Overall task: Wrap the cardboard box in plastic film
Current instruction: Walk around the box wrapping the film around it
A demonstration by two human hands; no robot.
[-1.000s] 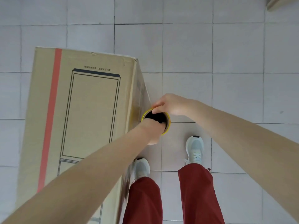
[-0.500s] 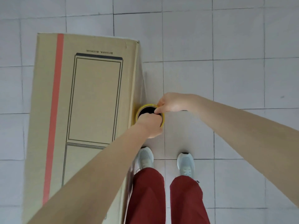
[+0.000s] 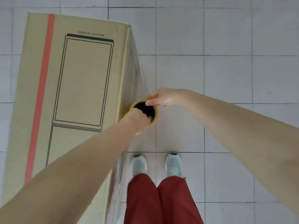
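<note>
The cardboard box stands tall on the tiled floor, to my left. Its top face is flat, matte brown board printed with thin black double-lined rectangles, a black bar with small lettering, and one long salmon-red stripe along the far left edge.

Down the box's right side the plastic film lies clear and slightly glossy, with faint creases. It narrows from the top corner down to the film roll, which I hold upright just beside that face. The roll is a round tube with a yellow rim and a dark hollow core.

My left hand is pushed into the core from the near side. Its fingers are curled down inside the tube, so I cannot tell how they lie in there. My right hand reaches in from the right, and its fingers pinch the far edge of the rim.

The floor is pale grey square tile with thin dark grout lines. Below the roll are my two light mesh shoes, side by side, and loose dark red trousers.
</note>
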